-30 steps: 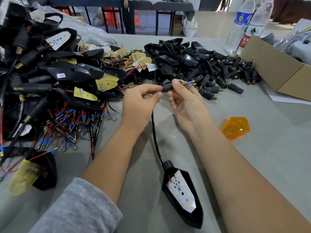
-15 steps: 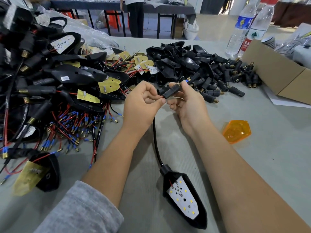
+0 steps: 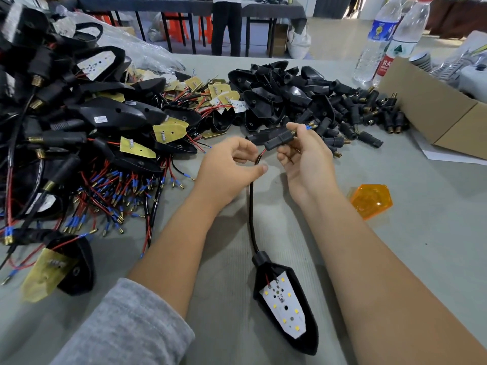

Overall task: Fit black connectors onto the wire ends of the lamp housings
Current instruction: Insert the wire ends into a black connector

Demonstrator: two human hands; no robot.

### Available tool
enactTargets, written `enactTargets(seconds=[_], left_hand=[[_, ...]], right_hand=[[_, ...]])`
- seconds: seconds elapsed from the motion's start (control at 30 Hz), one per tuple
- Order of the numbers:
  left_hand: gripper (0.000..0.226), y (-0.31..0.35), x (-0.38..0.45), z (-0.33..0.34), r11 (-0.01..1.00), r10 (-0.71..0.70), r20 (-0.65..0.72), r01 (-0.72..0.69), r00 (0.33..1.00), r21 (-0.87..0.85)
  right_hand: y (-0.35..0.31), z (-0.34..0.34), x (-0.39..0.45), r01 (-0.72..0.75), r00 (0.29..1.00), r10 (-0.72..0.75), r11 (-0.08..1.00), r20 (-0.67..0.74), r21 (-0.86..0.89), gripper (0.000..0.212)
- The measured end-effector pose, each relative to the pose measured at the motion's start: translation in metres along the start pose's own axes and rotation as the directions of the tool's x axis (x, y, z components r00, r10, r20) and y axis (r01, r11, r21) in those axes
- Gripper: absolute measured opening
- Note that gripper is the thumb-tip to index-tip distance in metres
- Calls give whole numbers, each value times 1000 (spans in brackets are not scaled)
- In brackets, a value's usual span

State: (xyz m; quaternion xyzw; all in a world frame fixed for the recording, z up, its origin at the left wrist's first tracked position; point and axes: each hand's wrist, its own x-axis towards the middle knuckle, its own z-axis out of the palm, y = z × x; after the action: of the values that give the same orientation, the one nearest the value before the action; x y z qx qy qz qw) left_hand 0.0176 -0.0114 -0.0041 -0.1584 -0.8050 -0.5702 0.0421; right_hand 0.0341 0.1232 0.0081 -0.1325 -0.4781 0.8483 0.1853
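Note:
A black lamp housing (image 3: pixel 286 306) with a white LED board lies on the grey table between my forearms. Its black sleeved cable (image 3: pixel 251 214) runs up to my hands. My left hand (image 3: pixel 229 167) pinches the wires where they leave the sleeve. My right hand (image 3: pixel 305 156) grips a black connector (image 3: pixel 279 140) threaded on those red and black wires. A blue-tipped wire end (image 3: pixel 311 125) sticks out past the connector. Loose black connectors (image 3: pixel 369 119) lie heaped beyond my right hand.
A big tangle of wired housings (image 3: pixel 79 143) fills the left side. Empty black shells (image 3: pixel 276 93) are piled at the back centre. An orange lens (image 3: pixel 370 200) lies to the right. A cardboard box (image 3: pixel 442 109) and two water bottles (image 3: pixel 379 40) stand at the back right.
The connector has slid along the wires and now tilts up to the right, with the blue-tipped end showing past it. My hands have drawn slightly apart.

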Motion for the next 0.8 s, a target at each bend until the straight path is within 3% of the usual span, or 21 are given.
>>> enactTargets(seconds=[0.13, 0.33, 0.57, 0.8], left_hand=[[17, -1, -1, 0, 993, 0, 10, -1, 1000, 119], [12, -1, 2, -2, 998, 61, -30, -61, 998, 22], [17, -2, 2, -3, 988, 75, -16, -77, 997, -132], [5, 3, -1, -4, 990, 52, 80, -41, 995, -133]], right_hand=[[0, -1, 0, 21, 999, -21, 1000, -25, -4, 22], [2, 1, 0, 79, 996, -86, 983, -38, -168, 28], [-1, 1, -1, 7, 999, -3, 993, 40, -118, 26], [1, -1, -1, 52, 998, -55, 989, -16, -142, 25]])
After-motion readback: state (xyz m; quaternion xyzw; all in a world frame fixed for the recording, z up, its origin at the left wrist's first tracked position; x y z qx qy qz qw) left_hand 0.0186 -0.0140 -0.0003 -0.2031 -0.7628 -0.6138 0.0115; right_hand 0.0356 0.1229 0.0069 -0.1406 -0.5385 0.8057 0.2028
